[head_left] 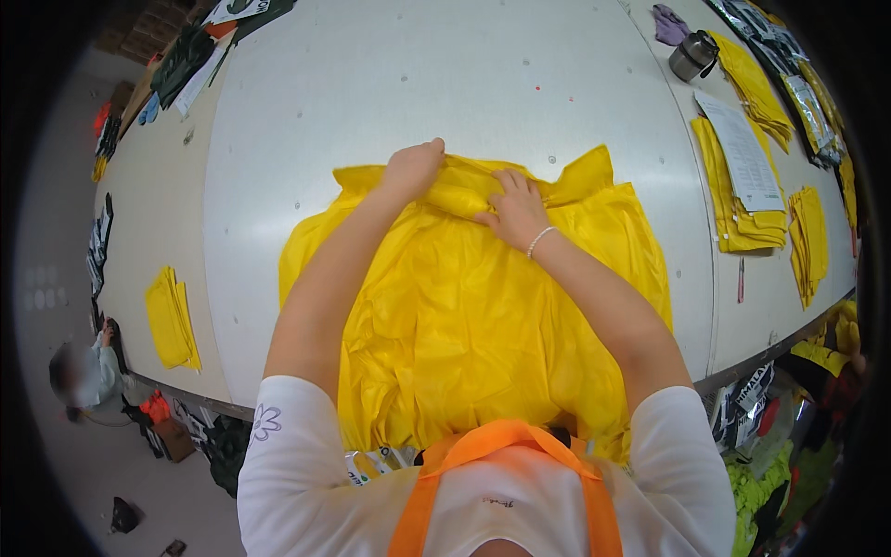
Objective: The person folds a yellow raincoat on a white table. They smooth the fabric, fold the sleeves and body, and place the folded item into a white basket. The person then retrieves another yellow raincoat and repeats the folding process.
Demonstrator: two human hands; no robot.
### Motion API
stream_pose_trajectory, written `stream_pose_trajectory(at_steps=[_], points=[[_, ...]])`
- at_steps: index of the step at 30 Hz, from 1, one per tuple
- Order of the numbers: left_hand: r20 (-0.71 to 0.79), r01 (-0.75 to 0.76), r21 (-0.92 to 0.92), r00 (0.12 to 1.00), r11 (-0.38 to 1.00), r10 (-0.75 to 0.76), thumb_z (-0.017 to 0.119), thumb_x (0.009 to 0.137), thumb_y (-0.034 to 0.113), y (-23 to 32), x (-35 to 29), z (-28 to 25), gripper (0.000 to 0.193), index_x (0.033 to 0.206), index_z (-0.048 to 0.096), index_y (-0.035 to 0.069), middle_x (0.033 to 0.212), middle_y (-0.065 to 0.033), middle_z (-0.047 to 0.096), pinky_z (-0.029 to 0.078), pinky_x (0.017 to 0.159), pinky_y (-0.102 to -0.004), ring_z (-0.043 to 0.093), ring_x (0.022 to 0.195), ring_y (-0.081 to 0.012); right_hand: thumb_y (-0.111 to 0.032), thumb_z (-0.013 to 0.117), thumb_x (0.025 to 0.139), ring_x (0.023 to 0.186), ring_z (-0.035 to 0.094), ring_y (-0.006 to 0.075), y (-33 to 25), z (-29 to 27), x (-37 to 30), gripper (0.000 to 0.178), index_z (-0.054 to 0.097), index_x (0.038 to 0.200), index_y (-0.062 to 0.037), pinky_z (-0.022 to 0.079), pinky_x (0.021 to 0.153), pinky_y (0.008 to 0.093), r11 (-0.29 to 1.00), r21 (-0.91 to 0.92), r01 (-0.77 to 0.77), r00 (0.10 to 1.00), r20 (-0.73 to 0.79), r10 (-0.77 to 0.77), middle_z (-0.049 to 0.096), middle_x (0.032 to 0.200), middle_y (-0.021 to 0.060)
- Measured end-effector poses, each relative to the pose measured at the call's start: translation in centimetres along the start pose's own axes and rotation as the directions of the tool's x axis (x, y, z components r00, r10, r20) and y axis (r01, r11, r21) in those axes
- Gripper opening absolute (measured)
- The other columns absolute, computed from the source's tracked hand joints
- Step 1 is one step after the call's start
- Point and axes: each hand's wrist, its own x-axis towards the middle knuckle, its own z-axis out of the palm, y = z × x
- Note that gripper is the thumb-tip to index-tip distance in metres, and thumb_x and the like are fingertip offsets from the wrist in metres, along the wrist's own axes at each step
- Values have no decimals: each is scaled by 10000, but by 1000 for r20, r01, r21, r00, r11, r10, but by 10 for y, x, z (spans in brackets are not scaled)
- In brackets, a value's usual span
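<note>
A yellow jacket-like garment [464,316] of thin, shiny fabric lies spread on the pale table, its lower part reaching to my body. Along its far edge is a collar-like band [587,174] with the right corner standing up. My left hand [415,172] is closed on the far edge of the garment, left of the middle. To its right, my right hand [522,215] rests on the folded fabric just below the band, thumb and fingers apart. A beaded bracelet [538,241] circles my right wrist. The fabric under both palms is hidden.
Folded yellow garments [733,227] lie at the right under a printed sheet [742,158], near a pen [741,280]. A metal flask [692,56] stands behind them. Another yellow folded piece [170,320] is at the left. A person [85,371] is beyond the table's left edge.
</note>
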Motion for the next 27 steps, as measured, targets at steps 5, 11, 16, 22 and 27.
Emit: stream_pose_trajectory(at_steps=[5, 11, 16, 22, 27], points=[[-51, -417, 242, 896, 876, 440, 519, 768, 96, -17, -26, -33, 96, 860, 524, 70, 793, -73, 550, 483, 659, -342, 583, 759, -247, -427, 490, 884, 1271, 301, 266, 10, -19, 27, 412, 701, 886, -73, 202, 1041, 565, 984, -174, -40, 994, 92, 56, 441, 1270, 54], [-257, -362, -46, 905, 931, 339, 526, 745, 80, 48, -37, 18, 269, 998, 546, -9, 997, -138, 550, 433, 879, -355, 511, 1012, -286, -384, 479, 896, 1231, 352, 245, 9, -1, 63, 372, 664, 1021, -87, 292, 1001, 490, 965, -123, -229, 919, 300, 257, 468, 1227, 63], [-313, -179, -399, 948, 899, 49, 526, 767, 156, 85, -47, 41, 542, 1261, 410, -33, 1196, -233, 482, 374, 986, -403, 452, 1139, -360, -408, 426, 896, 1158, 438, 267, 24, -22, 48, 429, 648, 1042, -71, 353, 950, 443, 966, -159, -206, 939, 247, 241, 495, 1204, 107], [-168, -155, -298, 980, 942, 108, 557, 774, 266, 97, -51, 24, 594, 1300, 409, 33, 1189, -252, 449, 402, 919, -435, 452, 1078, -389, -466, 378, 889, 1119, 475, 257, 38, -47, 23, 512, 664, 984, -53, 335, 949, 465, 907, -379, -185, 945, 183, 269, 556, 1131, 141], [-115, -44, -17, 992, 999, 41, 576, 784, 293, 129, -31, 35, 477, 1172, 528, 19, 1102, -204, 484, 425, 842, -409, 454, 1024, -325, -461, 401, 874, 1011, 533, 240, 48, -77, 29, 481, 682, 927, -75, 351, 891, 444, 827, -558, 62, 920, 354, 170, 640, 943, 92]])
